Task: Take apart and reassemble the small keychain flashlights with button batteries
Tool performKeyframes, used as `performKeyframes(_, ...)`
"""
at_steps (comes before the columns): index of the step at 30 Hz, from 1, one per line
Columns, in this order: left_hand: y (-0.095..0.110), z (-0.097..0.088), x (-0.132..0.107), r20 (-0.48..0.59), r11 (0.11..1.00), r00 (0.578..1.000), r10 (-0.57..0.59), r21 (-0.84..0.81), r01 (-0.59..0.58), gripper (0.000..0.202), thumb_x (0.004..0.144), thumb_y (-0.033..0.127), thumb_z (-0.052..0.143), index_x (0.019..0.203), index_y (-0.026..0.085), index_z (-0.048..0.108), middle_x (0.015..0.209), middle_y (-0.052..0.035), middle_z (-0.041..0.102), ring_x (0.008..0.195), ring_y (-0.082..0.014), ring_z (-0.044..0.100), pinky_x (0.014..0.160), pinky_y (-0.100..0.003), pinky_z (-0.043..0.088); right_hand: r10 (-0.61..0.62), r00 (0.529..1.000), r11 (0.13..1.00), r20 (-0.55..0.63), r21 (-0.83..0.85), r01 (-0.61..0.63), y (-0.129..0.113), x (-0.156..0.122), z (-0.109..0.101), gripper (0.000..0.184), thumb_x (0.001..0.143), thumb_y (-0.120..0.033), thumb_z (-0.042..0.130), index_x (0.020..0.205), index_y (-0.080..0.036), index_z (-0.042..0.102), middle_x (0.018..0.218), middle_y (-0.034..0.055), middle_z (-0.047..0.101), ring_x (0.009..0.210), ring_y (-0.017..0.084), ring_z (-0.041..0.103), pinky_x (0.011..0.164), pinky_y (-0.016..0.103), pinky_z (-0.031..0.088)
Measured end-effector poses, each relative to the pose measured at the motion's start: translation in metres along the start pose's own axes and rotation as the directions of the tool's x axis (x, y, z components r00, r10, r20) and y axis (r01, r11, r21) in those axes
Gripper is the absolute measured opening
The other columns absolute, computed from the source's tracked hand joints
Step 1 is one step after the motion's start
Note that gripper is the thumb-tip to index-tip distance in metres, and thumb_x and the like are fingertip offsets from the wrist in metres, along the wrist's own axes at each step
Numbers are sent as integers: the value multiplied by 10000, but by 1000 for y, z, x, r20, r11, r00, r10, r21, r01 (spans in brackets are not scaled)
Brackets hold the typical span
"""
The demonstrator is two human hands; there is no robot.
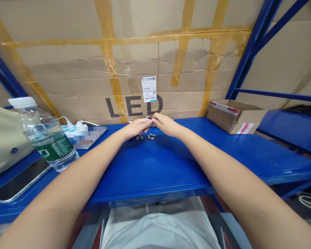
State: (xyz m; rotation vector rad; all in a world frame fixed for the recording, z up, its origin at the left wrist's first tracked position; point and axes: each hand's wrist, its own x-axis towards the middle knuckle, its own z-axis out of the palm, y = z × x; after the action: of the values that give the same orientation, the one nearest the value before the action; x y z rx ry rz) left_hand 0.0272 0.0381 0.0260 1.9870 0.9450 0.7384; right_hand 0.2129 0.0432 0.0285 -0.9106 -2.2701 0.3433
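Observation:
Both hands meet at the far middle of the blue shelf top (155,169). My left hand (137,128) is closed, thumb and fingers pinched together toward the right hand. My right hand (166,124) is likewise closed in a pinch, its fingertips touching or nearly touching the left ones. Whatever lies between the fingertips is too small and too hidden to name. A small group of shiny silver pieces (151,136) rests on the shelf just below the hands, with several more beside the left fingers. Bits of coloured items show behind the hands, mostly covered.
At the left stand a water bottle (50,138), a dark-screened phone (20,180), a beige bag (5,138), another phone (95,136) and a white power strip (69,129). An open cardboard box (223,117) sits at the right. A large taped carton (134,69) backs the shelf.

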Motion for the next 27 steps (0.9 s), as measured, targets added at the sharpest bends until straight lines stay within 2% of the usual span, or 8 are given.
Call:
performKeyframes(3, 3, -2, -4, 102, 960, 988, -118, -241, 139, 431, 879, 611, 423, 853, 200, 550, 499, 74, 266, 391, -65, 159, 394, -207, 170, -52, 999, 998, -9, -41, 52, 1, 0, 0, 146, 933, -270, 366, 843, -199, 456, 805, 24, 577, 731, 151, 504, 665, 254, 345)
performKeyframes(5, 3, -3, -5, 139, 928, 979, -146, -325, 184, 440, 881, 616, 421, 853, 197, 555, 483, 82, 221, 387, -63, 134, 389, -200, 177, -57, 998, 996, -29, -68, 55, 1, -1, -1, 143, 932, -291, 373, 872, -201, 466, 801, 22, 578, 725, 154, 505, 653, 255, 339)
performKeyframes(10, 3, 0, -4, 129, 929, 982, -140, -325, 175, 346, 878, 551, 494, 862, 206, 519, 504, 77, 312, 381, -49, 168, 382, -180, 162, -57, 998, 998, -23, -6, 57, 6, -1, 0, 179, 932, -285, 367, 818, -194, 471, 783, 20, 587, 726, 148, 514, 676, 256, 353)
performKeyframes(13, 4, 3, -5, 151, 965, 977, -148, -193, 176, 281, 888, 498, 484, 894, 220, 518, 508, 75, 344, 378, -60, 223, 381, -182, 158, -54, 998, 998, 11, -24, 54, 12, 0, -1, 181, 925, -279, 388, 807, -188, 491, 809, 28, 597, 759, 151, 521, 705, 261, 361)
performKeyframes(16, 6, 2, -6, 187, 981, 969, -159, 140, 134, 204, 851, 400, 513, 846, 206, 575, 522, 54, 440, 423, -80, 364, 403, -191, 247, -35, 998, 995, 43, -93, 39, 17, 1, -2, 173, 918, -279, 415, 824, -183, 524, 841, 41, 602, 793, 163, 522, 717, 268, 356)
performKeyframes(20, 7, -2, -5, 249, 853, 959, -133, 522, -17, 151, 756, 301, 564, 763, 205, 680, 682, 21, 656, 621, -115, 569, 559, -198, 397, 8, 998, 990, 55, -139, -1, 19, 1, -6, 173, 918, -276, 430, 817, -184, 535, 839, 47, 600, 778, 167, 512, 697, 269, 342)
performKeyframes(24, 8, -2, -3, 230, 748, 969, -92, 658, -85, 111, 692, 238, 635, 760, 224, 722, 799, 8, 723, 693, -143, 619, 619, -213, 415, 24, 997, 991, 70, -133, -14, 20, -1, -9, 180, 918, -264, 442, 782, -181, 526, 811, 46, 587, 756, 164, 500, 685, 268, 335)
performKeyframes(27, 10, 1, -2, 194, 712, 976, -96, 698, -69, 161, 660, 218, 693, 817, 232, 726, 824, 4, 730, 713, -155, 631, 618, -219, 416, 36, 995, 991, 92, -131, -24, 20, -1, -9, 186, 910, -258, 462, 752, -180, 522, 789, 42, 585, 729, 156, 487, 664, 266, 329)
